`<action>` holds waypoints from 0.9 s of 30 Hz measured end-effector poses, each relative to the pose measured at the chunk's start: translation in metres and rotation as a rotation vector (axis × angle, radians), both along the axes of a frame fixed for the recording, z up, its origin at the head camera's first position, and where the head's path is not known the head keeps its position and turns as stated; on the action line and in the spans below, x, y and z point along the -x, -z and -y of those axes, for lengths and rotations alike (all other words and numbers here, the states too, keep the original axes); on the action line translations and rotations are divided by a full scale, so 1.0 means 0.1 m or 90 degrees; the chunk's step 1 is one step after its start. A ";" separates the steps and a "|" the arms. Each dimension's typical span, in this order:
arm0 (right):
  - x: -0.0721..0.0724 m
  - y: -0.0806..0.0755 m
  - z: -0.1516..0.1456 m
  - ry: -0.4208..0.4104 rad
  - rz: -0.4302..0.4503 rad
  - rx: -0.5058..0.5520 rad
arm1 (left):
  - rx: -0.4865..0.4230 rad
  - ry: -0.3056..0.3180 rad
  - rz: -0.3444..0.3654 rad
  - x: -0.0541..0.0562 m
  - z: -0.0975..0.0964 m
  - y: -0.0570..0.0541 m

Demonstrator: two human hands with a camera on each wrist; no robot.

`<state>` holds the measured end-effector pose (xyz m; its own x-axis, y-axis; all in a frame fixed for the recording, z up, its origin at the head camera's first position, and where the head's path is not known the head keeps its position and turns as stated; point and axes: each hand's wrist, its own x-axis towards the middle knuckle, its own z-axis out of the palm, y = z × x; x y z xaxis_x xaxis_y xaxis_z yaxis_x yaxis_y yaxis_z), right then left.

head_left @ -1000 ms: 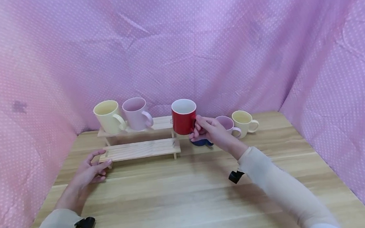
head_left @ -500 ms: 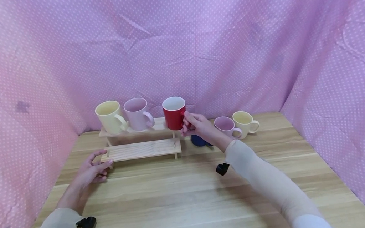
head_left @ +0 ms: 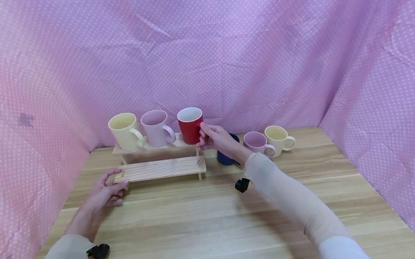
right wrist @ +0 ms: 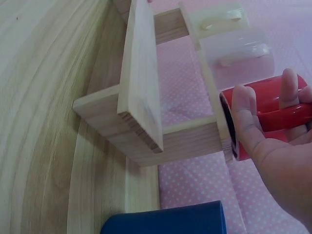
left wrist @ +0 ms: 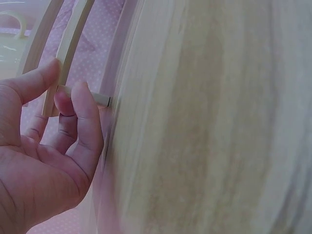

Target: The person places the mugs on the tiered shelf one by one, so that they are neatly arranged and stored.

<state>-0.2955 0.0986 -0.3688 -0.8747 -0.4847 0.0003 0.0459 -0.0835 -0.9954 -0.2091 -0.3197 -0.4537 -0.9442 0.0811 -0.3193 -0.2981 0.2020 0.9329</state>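
My right hand (head_left: 218, 140) holds a red mug (head_left: 189, 130) with a white inside by its handle, at the right end of the upper shelf of a two-step wooden rack (head_left: 163, 168). In the right wrist view the mug's base is right at the shelf board (right wrist: 214, 97); whether it bears on it I cannot tell. Left of it on that shelf stand a pink mug (head_left: 153, 131) and a yellow mug (head_left: 123, 134), handles to the right. My left hand (head_left: 102, 192) pinches the left end of the rack's lower shelf between thumb and fingers.
Right of the rack on the wooden table (head_left: 186, 228) stand a dark blue mug (head_left: 225, 159), partly behind my right hand, a second pink mug (head_left: 254, 142) and a second yellow mug (head_left: 276, 140). A pink dotted cloth (head_left: 201, 56) hangs behind and at both sides.
My right hand has carried the red mug leftward, from beyond the rack's right end to the upper shelf beside the pink mug. More of the blue mug shows. My left hand stays put.
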 end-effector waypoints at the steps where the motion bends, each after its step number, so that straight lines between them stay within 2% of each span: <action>1: 0.01 0.01 0.01 -0.001 0.002 0.002 | -0.001 0.001 0.000 0.00 0.00 0.00; 8: 0.07 0.11 0.03 -0.024 0.016 0.010 | -0.004 0.005 0.007 -0.01 -0.01 -0.01; 15: 0.08 0.20 0.06 -0.013 0.011 0.033 | -0.025 -0.001 0.008 -0.01 0.00 -0.02; 27: 0.08 0.13 0.00 -0.004 0.040 -0.001 | -0.009 0.006 -0.001 0.00 -0.01 -0.03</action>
